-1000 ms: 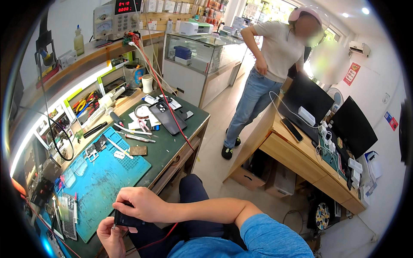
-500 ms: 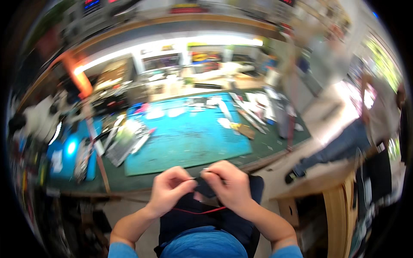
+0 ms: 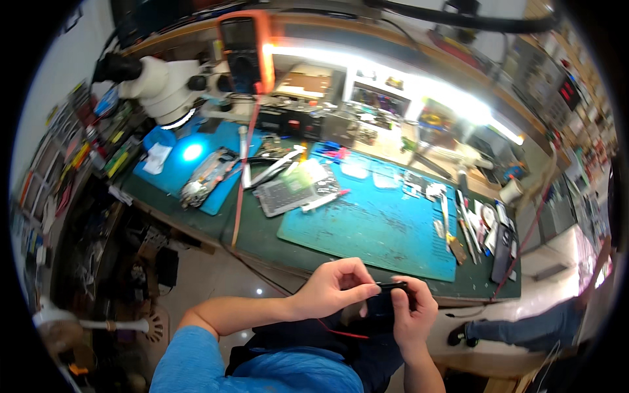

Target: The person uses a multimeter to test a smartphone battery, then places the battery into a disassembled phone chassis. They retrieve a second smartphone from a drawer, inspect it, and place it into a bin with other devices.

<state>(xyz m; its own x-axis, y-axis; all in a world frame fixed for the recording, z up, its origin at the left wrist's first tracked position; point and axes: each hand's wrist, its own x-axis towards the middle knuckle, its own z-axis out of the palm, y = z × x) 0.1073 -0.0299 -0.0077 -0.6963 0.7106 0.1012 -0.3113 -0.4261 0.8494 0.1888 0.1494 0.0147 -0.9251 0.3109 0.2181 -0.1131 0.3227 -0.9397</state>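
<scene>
Just in front of the bench edge, my two hands hold a small dark, flat-looking thing point(image 3: 381, 302) between them. Its upper edge is thin and black; its kind I cannot make out. My left hand point(image 3: 335, 288) pinches the left end with thumb and fingertips. On the other side my right hand point(image 3: 414, 313) is closed round the right end, thumb in front and fingers behind. Beyond the hands lies a blue work mat point(image 3: 373, 229) on the dark green bench top.
A microscope point(image 3: 160, 88) stands at the left over a smaller blue mat, beside an opened device point(image 3: 208, 177). An orange-framed multimeter point(image 3: 246, 56) leans at the back. Tools point(image 3: 465, 223) and a dark phone-like slab point(image 3: 503, 252) lie at the right. Another person's legs point(image 3: 537, 327) show at far right.
The view has swung left, bringing the microscope and multimeter fully in. Both hands appear farther right in the picture, and the dark thing stays held between them.
</scene>
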